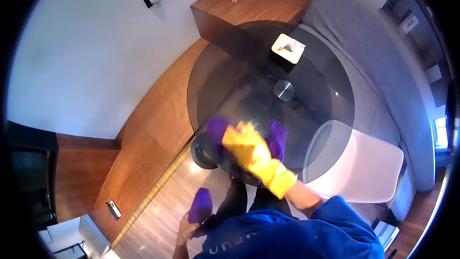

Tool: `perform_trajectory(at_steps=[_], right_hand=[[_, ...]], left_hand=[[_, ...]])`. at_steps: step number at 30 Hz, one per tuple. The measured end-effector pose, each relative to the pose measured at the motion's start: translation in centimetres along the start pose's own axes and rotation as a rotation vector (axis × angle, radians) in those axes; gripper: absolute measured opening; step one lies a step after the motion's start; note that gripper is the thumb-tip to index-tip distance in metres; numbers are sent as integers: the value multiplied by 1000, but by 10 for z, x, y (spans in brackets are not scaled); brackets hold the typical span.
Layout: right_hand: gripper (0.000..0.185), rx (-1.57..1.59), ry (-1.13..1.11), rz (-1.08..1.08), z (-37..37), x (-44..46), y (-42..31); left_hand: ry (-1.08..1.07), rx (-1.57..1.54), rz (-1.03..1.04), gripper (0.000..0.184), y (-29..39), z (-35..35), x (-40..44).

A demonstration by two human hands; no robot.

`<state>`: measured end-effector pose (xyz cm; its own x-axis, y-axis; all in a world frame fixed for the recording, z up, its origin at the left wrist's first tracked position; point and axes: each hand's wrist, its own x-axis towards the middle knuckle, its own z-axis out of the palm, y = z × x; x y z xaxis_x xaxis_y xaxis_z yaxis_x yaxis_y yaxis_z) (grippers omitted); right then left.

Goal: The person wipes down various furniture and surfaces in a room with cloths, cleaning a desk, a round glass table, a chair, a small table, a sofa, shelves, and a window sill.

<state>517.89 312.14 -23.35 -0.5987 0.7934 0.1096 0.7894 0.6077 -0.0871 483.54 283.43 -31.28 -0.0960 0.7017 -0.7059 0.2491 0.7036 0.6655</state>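
My right hand (247, 148), in a yellow rubber glove, presses a purple cloth (219, 129) against the round dark glass tabletop (215, 86). Purple shows on both sides of the glove; motion blurs the fingers, and the palm side is hidden. Low on the left, beside my legs, my bare left hand (188, 226) is closed around a second purple cloth (201, 205), away from the glass. A bracelet circles that wrist. Faint whitish specks mark the glass near the glove.
A tissue box (288, 49) stands on the far part of the table, behind a round metallic disc (283, 90). A pale chair (373, 165) is at the right, partly under the glass. Wooden bench (153, 105) runs along the left, grey sofa (364, 38) along the right.
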Motion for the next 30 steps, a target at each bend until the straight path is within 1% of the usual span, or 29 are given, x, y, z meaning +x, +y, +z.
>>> perform_trajectory(at_steps=[1, 2, 3, 4, 5, 6, 7, 8, 9, 10, 11, 12, 13, 14, 15, 16, 17, 18, 19, 20, 21, 22, 23, 25, 27, 28, 29, 30], right_hand=[[43, 199, 32, -215, -6, -19, -19], [46, 288, 15, -279, -14, -50, -21], [47, 409, -48, -286, -19, -83, -9], [47, 385, -70, -205, -3, -112, 5], [39, 362, 23, -194, -5, -131, 38], [29, 420, 18, -21, -37, -127, 67], [25, 134, -1, 75, -44, -129, 103], [27, 36, 249, 175, -19, -143, 150], [28, 143, 624, 422, -5, -141, 173], [32, -114, 519, 615, 11, -136, 196], [38, -254, 539, 554, 18, -118, 202], [42, -146, 571, 602, 26, -93, 192], [40, -39, 432, 576, 21, -64, 168], [37, 67, 409, 440, 16, -43, 130], [35, 93, 477, 196, 19, -33, 92], [34, 206, 261, 30, -2, -23, 55], [30, 252, 40, -200, -12, -31, 26], [33, 282, 65, -325, 5, -52, 6], [36, 311, 87, -450, 22, -72, -13], [34, 350, 36, -484, 16, -102, -11], [36, 375, -41, -512, 13, -130, -3], [36, 404, -45, -512, 3, -157, 13], [35, 364, -60, -535, 0, -185, 32], [28, 387, -28, -541, 9, -242, 81], [22, 476, 8, -492, 9, -296, 144], [21, 469, -78, -328, -10, -302, 177], [21, 452, -160, -163, -30, -308, 209], [21, 405, -308, 135, -49, -309, 235]], left_hand=[[11, 21, 32, 66, -9, 0, -2], [19, 45, 69, 65, -24, -5, 0], [29, 58, 105, 65, -33, -3, 4], [39, 12, 44, 65, -35, 0, -3], [48, -34, -22, 65, -29, 5, -19], [59, -76, -92, 64, -27, 11, -31], [89, -19, -121, 64, -32, 18, -40], [85, -32, -92, 64, -39, 23, -46], [82, -46, -65, 64, -47, 32, -48], [78, -63, -35, 64, -53, 43, -51], [107, -93, -22, 64, -53, 60, -53], [138, -124, 2, 65, -54, 76, -52], [132, -150, 21, 64, -64, 92, -48], [119, 4, -73, 64, -42, 107, -49], [67, 85, -58, 65, -27, 125, -44], [14, 174, -42, 66, -15, 143, -43], [-32, 251, 32, 67, -9, 159, -41], [-87, 330, 109, 67, -2, 171, -35], [-56, 554, 179, 68, 31, 187, -42], [-98, 550, 195, 67, 66, 205, -49], [-109, 584, 246, 67, 73, 217, -50], [-127, 613, 302, 67, 78, 230, -50], [-180, 663, 337, 68, 82, 243, -49], [-271, 765, 420, 68, 85, 269, -42], [-477, 859, 425, 69, 87, 299, -27], [-577, 906, 423, 69, 89, 316, -18], [-643, 953, 534, 72, 92, 336, -7], [-654, 942, 643, 70, 94, 360, 1]])
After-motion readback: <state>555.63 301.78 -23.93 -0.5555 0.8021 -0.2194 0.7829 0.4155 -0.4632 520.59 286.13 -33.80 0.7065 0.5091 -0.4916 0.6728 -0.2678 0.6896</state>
